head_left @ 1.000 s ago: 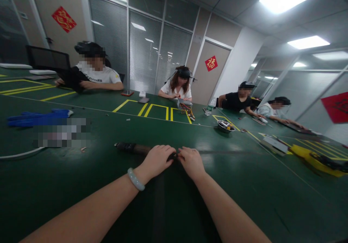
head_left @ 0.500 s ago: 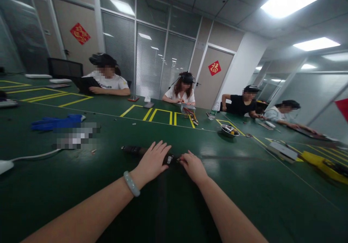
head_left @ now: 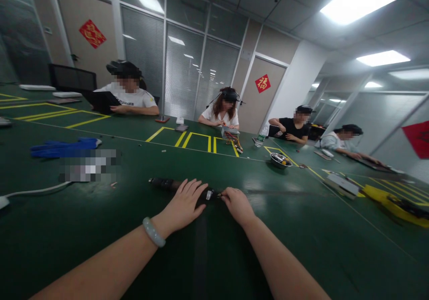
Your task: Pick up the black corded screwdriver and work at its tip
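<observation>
Fingers of the left hand lie spread and a bit bent over the middle of a long dark tool, which lies on its side on the green table. That hand is quite open, palm down, and seems to press on the tool to steady it. I can't tell how hard it holds on. The right hand is at the tool's right end, with its thumb and first finger nearly closed. They look to be pinching the small tip there, though the fingers hide part of it. A white label shows on the tool, between the two hands. So the step now looks like fine finger work on that end, while the other hand holds the long part down. The next move calls for a firm left hand, so the tool can't roll, and a soft, straight pinch on the right, so the tip doesn't slip or bend. A blue glove lies past the tool to the left, and a metal bowl sits past it to the right.
</observation>
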Demonstrator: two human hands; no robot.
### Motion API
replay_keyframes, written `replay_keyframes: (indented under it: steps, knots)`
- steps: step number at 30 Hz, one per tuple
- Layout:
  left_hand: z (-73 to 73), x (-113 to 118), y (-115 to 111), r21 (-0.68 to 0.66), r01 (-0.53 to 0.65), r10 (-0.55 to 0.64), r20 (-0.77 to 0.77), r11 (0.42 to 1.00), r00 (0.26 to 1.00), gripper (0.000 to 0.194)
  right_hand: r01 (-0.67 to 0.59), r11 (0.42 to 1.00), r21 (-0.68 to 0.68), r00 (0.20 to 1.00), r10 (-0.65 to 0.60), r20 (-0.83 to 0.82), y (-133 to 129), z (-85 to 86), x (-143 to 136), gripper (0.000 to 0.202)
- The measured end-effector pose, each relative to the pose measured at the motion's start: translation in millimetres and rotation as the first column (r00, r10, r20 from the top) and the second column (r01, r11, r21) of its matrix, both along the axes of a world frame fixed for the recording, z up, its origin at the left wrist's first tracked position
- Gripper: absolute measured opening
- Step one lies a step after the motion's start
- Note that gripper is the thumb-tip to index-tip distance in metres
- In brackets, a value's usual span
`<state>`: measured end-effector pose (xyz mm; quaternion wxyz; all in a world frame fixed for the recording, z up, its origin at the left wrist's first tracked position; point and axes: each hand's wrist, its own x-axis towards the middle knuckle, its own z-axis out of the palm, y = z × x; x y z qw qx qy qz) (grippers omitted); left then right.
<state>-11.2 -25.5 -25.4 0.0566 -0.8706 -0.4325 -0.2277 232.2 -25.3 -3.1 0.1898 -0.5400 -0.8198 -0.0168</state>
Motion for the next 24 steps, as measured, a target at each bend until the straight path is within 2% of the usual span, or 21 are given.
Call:
replay_keyframes:
  steps: [8,12,15,19,21,24]
  knots:
    - [5.5,-1.1,-5.8,0.13,-0.016,0.018,-0.018,0.991,1.0,0.07,0.055,0.998,0.007,0.993,-0.055,0.105,-0.6,0.2,-8.2,0.007]
    - [5.2,-4.4,-5.8,0.155,-0.036,0.035,0.009,0.987,0.999,0.075,0.115,0.993,-0.011,0.981,-0.111,0.159,2.9,3.5,16.7,0.009]
    - [4.3,-6.6,-4.3,0.127,-0.026,0.024,0.016,0.992,1.0,0.077,0.232,0.972,-0.02,0.955,-0.224,0.194,-2.2,11.7,65.3,0.011]
    - [0.3,-7.0,-0.9,0.051,0.011,-0.012,0.026,0.999,1.0,0.075,0.437,0.899,-0.017,0.877,-0.422,0.229,-29.3,20.4,161.3,0.014]
    - [-1.6,-7.2,0.8,0.009,0.047,-0.047,0.035,0.999,0.998,0.072,0.558,0.829,-0.027,0.808,-0.535,0.246,-48.2,17.8,214.7,0.015]
    - [-2.5,-8.3,3.3,-0.056,0.089,-0.086,0.056,0.994,0.995,0.067,0.724,0.688,-0.054,0.679,-0.695,0.238,-74.5,5.6,286.2,0.017]
